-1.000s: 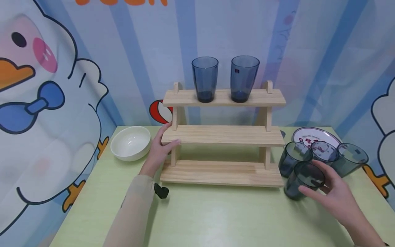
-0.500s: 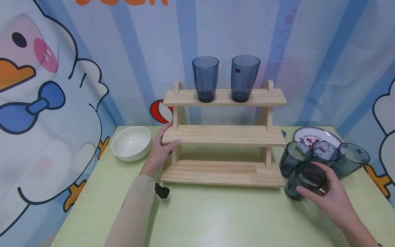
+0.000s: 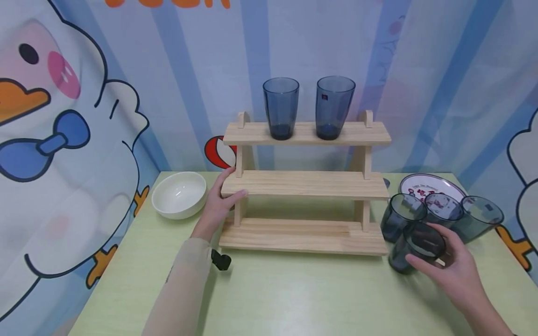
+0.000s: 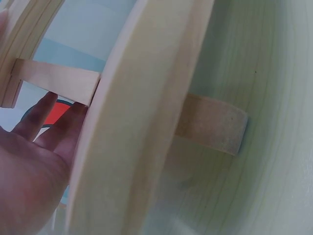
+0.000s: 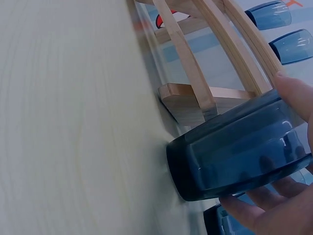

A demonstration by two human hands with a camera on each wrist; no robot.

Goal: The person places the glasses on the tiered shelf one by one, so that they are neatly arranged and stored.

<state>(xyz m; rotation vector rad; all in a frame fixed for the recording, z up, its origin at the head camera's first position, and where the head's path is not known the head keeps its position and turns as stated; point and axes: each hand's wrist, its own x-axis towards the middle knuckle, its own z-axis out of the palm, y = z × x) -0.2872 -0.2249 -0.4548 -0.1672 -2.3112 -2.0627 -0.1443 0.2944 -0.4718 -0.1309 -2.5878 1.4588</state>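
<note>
A three-tier wooden display shelf (image 3: 304,184) stands on the table. My left hand (image 3: 216,203) grips the left end of its middle tier, thumb in front and fingers behind, near the upright in the left wrist view. At the right, my right hand (image 3: 451,266) holds a dark blue glass tumbler (image 5: 239,152) between thumb and fingers. That tumbler is upright, its base close to the tabletop, just off the shelf's lower right corner. Two more blue tumblers, a left one (image 3: 280,107) and a right one (image 3: 334,107), stand upright on the top tier.
Behind the held tumbler, three others cluster: a near one (image 3: 395,219), a middle one (image 3: 439,212) and a right one (image 3: 481,217). A patterned plate (image 3: 414,181) lies behind them. A white bowl (image 3: 178,196) sits left of the shelf. A printed cloth (image 3: 201,70) hangs behind.
My right hand's thumb and fingers have settled slightly further round the tumbler, which has hardly moved. My left hand keeps its place on the shelf.
</note>
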